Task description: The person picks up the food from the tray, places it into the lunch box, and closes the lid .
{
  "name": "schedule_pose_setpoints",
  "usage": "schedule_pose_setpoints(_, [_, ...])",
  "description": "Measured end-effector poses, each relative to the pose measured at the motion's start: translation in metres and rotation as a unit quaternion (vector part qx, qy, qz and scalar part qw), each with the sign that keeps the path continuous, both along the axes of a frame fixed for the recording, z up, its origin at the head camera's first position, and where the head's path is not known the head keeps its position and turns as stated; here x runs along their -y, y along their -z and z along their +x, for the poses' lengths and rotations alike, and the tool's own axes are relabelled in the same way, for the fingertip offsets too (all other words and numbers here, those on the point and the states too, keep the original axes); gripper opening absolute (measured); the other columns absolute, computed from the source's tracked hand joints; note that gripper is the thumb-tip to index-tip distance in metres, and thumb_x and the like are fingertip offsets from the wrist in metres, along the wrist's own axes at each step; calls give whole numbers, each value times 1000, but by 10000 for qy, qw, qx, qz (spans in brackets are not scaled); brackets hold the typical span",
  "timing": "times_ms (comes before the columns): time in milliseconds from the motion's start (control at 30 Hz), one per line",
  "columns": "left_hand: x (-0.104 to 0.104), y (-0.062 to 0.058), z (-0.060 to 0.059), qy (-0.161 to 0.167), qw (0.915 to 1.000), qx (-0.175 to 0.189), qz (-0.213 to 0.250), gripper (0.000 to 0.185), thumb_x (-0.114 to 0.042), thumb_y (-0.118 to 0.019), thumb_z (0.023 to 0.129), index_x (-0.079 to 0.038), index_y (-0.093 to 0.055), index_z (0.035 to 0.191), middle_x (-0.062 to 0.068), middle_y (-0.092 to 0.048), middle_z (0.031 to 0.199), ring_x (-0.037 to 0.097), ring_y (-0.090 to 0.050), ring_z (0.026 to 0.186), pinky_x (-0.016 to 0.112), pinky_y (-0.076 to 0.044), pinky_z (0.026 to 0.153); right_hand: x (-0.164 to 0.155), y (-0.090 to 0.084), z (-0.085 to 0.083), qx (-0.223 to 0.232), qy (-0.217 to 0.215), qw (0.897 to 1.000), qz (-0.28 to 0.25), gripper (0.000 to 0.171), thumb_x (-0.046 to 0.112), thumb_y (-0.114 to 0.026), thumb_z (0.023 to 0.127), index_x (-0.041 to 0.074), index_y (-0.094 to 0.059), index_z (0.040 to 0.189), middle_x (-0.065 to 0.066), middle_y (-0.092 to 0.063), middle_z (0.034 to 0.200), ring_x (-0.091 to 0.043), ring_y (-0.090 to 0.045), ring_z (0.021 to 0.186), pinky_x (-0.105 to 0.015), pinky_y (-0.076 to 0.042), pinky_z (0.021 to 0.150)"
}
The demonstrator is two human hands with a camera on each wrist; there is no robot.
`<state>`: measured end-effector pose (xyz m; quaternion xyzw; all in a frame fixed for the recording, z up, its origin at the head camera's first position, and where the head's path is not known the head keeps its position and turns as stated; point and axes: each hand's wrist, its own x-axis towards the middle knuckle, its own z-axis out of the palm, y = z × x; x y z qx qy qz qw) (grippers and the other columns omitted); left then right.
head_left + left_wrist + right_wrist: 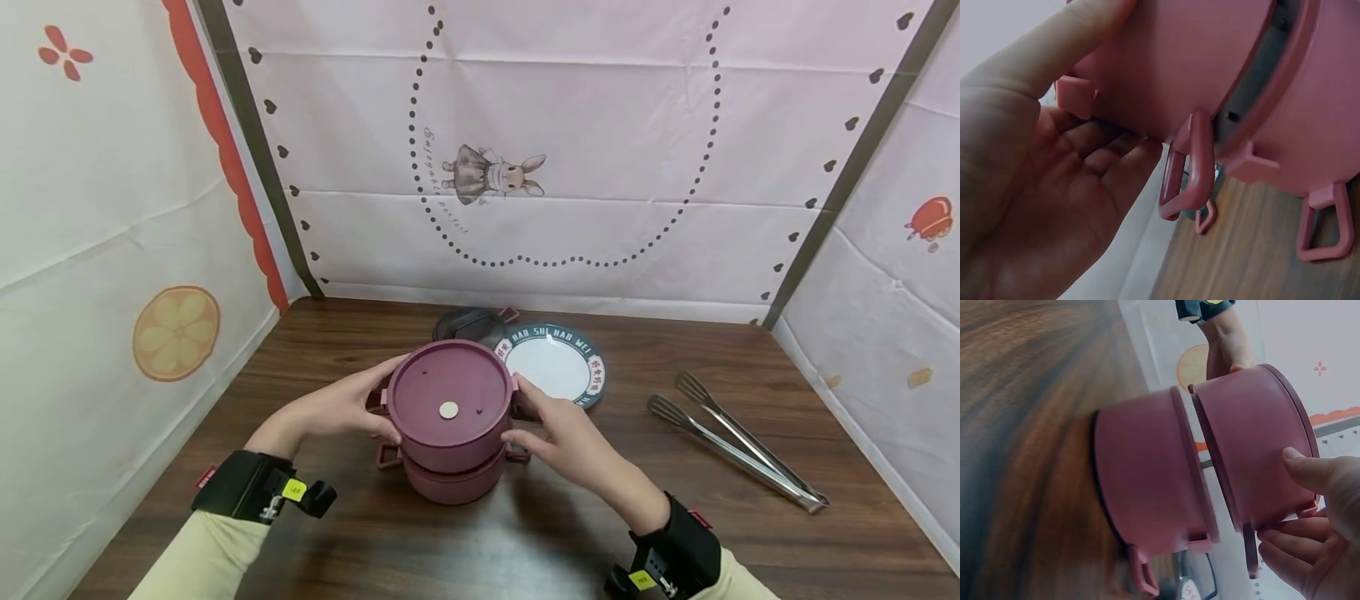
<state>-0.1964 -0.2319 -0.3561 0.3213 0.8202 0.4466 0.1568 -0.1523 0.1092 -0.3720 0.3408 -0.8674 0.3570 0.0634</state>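
Dark wood worktop (750,367). White plate (555,365) w/ dark green rim & lettering lies flat at rear centre. Dark lid (467,323) just behind & left of plate, partly hidden, touching or overlapping plate's edge, can't tell which. Metal tongs (738,443) lie flat right of plate, well apart from it, slotted heads toward rear, handles toward front right. Backdrop (570,125) behind: pale sheet w/ rabbit print (491,175) & dotted loop. Left wall sheet has orange slice print (176,332).
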Motion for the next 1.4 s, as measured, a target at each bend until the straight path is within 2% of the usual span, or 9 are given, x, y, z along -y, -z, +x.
schedule_pose_setpoints(133, [4, 6, -4, 125, 9995, 276, 60, 101, -19, -83, 81, -16, -19, 160, 15, -33, 160, 37, -38, 141, 47, -42, 109, 0, 5, 3, 142, -9, 9998, 105, 74, 25, -70, 93, 0, -35, 153, -15, -67, 130, 4, -34, 47, -17, -43, 54])
schedule_pose_setpoints(233, [5, 7, -6, 154, 9990, 423, 45, 102, -20, -83, 81, -18, -19, 160, 15, -36, 158, 36, -40, 138, 46, -44, 106, 0, 8, 5, 191, -19, 9998, 89, 74, 25, -70, 94, 1, -33, 154, -14, -65, 134, 3, -35, 48, -17, -44, 55])
schedule_pose_setpoints(367, [5, 6, -10, 226, 9980, 585, -11, 102, -20, -83, 81, -19, -18, 160, 14, -37, 157, 34, -41, 137, 41, -46, 105, -1, 11, 7, 146, -44, 9999, 47, 75, 23, -71, 93, 1, -32, 154, -13, -65, 134, -5, -61, 68, -18, -47, 60])
schedule_pose_setpoints(433, [5, 6, -11, 253, 9976, 642, -46, 102, -19, -83, 81, -19, -18, 160, 14, -37, 157, 34, -41, 137, 40, -46, 104, -1, 12, 8, 126, -60, 9999, 33, 76, 22, -71, 93, 1, -32, 154, -13, -65, 135, -7, -63, 72, -18, -48, 60])
schedule_pose_setpoints(800, [11, 11, -19, 487, 9946, 918, -15, 101, -18, -81, 83, -20, -16, 161, 13, -30, 161, 36, -32, 143, 50, -38, 110, 1, 16, 13, 16, -34, 10000, 58, 76, 23, -72, 92, 3, -33, 154, -13, -69, 129, 1, -47, 54, -17, -45, 58])
schedule_pose_setpoints(1033, [11, 15, -19, 550, 9925, 1082, 144, 101, -19, -79, 84, -21, -14, 161, 13, -28, 162, 33, -31, 142, 50, -34, 113, 1, 16, 17, 75, 31, 9999, 68, 77, 24, -72, 93, 6, -31, 155, -10, -69, 129, -1, -60, 65, -17, -47, 59])
schedule_pose_setpoints(1233, [10, 11, -17, 608, 9926, 1035, 179, 103, -19, -80, 84, -22, -12, 161, 14, -28, 162, 34, -33, 142, 48, -38, 110, -3, 10, 13, 380, 43, 9991, 194, 78, 29, -71, 93, 3, -31, 155, -13, -64, 137, 0, -41, 49, -21, -47, 64])
schedule_pose_setpoints(1333, [10, 8, -16, 668, 9931, 935, 252, 100, -23, -77, 87, -21, -11, 162, 15, -26, 163, 33, -36, 141, 43, -42, 107, -5, 5, 11, 411, 62, 9989, 220, 80, 31, -71, 93, 2, -29, 156, -14, -57, 145, -12, -68, 75, -31, -56, 86])
schedule_pose_setpoints(1400, [8, 5, -16, 673, 9942, 760, 350, 91, -24, -69, 92, -18, -11, 162, 15, -24, 164, 34, -35, 142, 39, -42, 107, -7, 1, 10, 439, 105, 9988, 206, 82, 34, -70, 94, 5, -26, 157, -12, -51, 151, -22, -69, 111, -40, -52, 102])
